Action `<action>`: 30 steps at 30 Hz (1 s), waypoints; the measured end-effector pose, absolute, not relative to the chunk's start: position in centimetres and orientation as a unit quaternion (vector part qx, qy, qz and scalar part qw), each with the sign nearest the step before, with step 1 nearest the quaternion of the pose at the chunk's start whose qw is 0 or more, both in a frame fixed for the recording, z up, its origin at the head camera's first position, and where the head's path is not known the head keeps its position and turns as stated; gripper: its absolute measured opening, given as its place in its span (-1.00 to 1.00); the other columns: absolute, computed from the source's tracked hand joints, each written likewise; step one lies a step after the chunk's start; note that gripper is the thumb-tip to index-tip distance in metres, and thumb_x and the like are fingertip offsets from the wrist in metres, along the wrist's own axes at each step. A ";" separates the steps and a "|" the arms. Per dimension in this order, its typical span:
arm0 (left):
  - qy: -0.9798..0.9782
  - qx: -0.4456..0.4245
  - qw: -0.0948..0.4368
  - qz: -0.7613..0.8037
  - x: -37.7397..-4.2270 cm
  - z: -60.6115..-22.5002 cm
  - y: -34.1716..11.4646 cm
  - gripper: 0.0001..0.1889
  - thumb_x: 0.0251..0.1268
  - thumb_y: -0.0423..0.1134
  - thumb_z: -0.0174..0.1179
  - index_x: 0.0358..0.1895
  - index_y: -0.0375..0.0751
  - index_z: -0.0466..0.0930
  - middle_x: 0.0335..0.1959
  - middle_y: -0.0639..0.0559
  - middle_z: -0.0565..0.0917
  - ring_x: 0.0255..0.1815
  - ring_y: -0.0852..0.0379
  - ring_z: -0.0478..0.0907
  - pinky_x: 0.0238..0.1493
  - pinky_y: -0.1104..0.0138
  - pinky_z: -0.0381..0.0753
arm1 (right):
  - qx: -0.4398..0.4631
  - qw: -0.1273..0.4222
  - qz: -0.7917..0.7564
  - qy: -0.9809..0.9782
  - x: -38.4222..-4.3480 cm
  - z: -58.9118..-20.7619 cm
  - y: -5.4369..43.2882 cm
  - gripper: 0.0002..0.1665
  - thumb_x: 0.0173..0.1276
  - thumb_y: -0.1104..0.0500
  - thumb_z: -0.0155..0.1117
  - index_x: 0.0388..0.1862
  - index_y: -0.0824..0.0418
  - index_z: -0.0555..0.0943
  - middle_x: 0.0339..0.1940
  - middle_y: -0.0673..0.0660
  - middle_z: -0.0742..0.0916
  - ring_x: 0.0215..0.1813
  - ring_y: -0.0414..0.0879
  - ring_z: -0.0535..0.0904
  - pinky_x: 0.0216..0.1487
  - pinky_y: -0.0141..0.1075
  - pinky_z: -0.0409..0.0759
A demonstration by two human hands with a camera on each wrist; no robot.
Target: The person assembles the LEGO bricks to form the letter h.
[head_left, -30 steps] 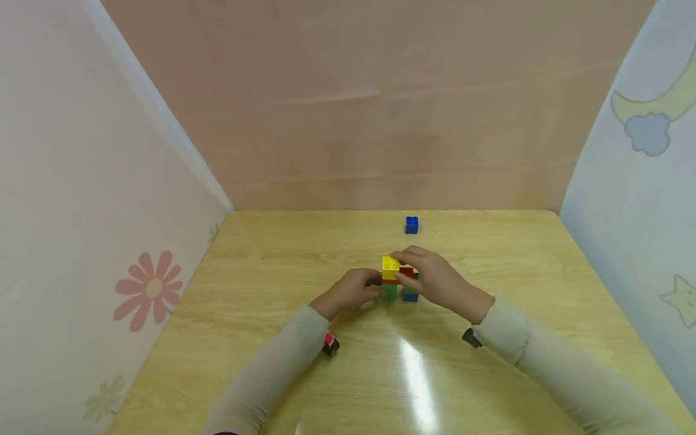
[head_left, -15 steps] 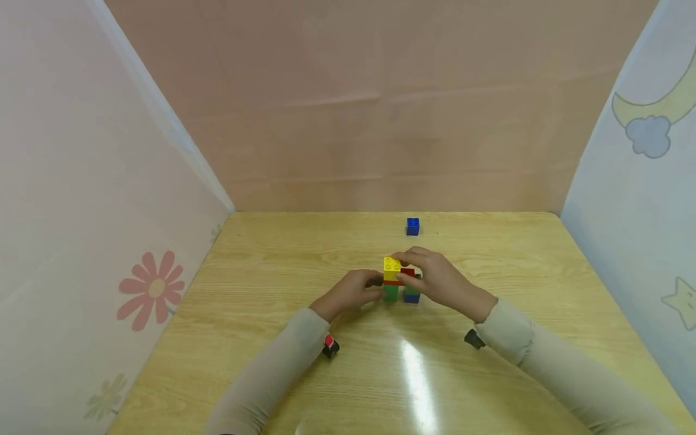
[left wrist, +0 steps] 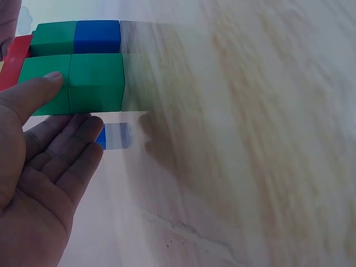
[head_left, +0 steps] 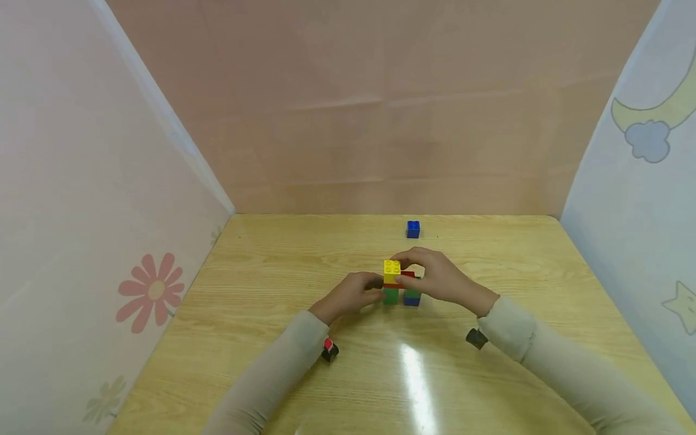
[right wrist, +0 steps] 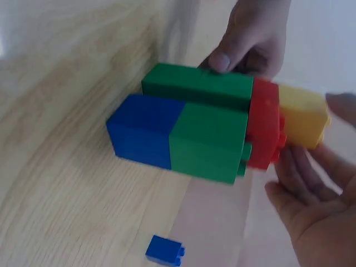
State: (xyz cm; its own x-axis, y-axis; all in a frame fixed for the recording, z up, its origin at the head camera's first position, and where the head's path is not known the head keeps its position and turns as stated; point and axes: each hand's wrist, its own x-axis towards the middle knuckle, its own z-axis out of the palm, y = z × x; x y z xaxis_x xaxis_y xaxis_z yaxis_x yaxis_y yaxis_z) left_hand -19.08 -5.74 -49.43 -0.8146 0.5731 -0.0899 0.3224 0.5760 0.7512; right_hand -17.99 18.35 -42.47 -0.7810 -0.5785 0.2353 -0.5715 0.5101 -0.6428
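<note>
A small structure of toy building bricks stands on the table in the head view. Its left column is two green bricks (left wrist: 97,83). The right column has a green brick (right wrist: 208,142) over a blue brick (right wrist: 146,130). A red brick (right wrist: 263,122) bridges both tops, and a yellow brick (head_left: 392,273) sits on its left end. My left hand (head_left: 352,296) holds the left column, thumb on the upper green brick and fingers behind. My right hand (head_left: 441,277) pinches the yellow brick, thumb in front and fingers at the back, partly hidden.
A loose blue brick (head_left: 413,229) lies near the back edge of the wooden table (head_left: 283,260). Walls stand behind and on both sides. Black wrist devices (head_left: 476,338) hang below the sleeves. Light glares off the tabletop in front of the structure.
The head view has tilted slightly, so the table sits a little lower. My right fingers arch a bit more behind the yellow brick. My left hand keeps its hold.
</note>
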 end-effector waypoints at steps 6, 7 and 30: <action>0.869 0.258 0.154 0.394 -19.0 -49.5 -5.6 -0.50 0.35 0.10 0.20 0.26 -0.05 0.53 0.19 0.17 0.58 0.20 0.19 0.51 0.19 0.28 0.49 | -0.290 0.060 -0.427 0.854 -20.3 -42.6 19.7 -0.53 0.46 -0.10 0.17 0.23 0.10 0.55 0.15 0.08 0.64 0.16 -0.02 0.57 0.22 0.00 0.49; 0.867 0.259 0.153 0.397 -19.0 -49.4 -5.6 -0.50 0.34 0.09 0.21 0.26 -0.04 0.52 0.19 0.18 0.57 0.21 0.18 0.50 0.20 0.27 0.49 | -0.275 0.064 -0.436 0.855 -20.7 -42.7 19.9 -0.53 0.47 -0.12 0.14 0.23 0.08 0.55 0.17 0.10 0.63 0.18 -0.01 0.56 0.21 0.00 0.50; 0.859 0.267 0.133 0.416 -19.1 -49.0 -5.4 -0.47 0.35 0.15 0.14 0.28 -0.02 0.50 0.18 0.20 0.57 0.18 0.25 0.51 0.18 0.38 0.48 | -0.090 0.048 -0.400 0.911 -30.5 -48.6 23.5 -0.23 0.40 -0.08 0.26 0.41 0.33 0.32 0.21 0.31 0.54 0.21 0.19 0.48 0.20 0.08 0.47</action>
State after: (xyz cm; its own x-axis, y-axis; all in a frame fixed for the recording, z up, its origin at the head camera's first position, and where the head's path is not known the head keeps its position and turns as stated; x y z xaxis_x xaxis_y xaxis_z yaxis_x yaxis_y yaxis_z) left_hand -19.15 -5.39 -49.02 -0.8215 0.5702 -0.0072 0.3483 0.5118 0.7854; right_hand -30.54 23.52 -48.57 -0.9792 -0.2023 -0.0149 -0.1258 0.6634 -0.7376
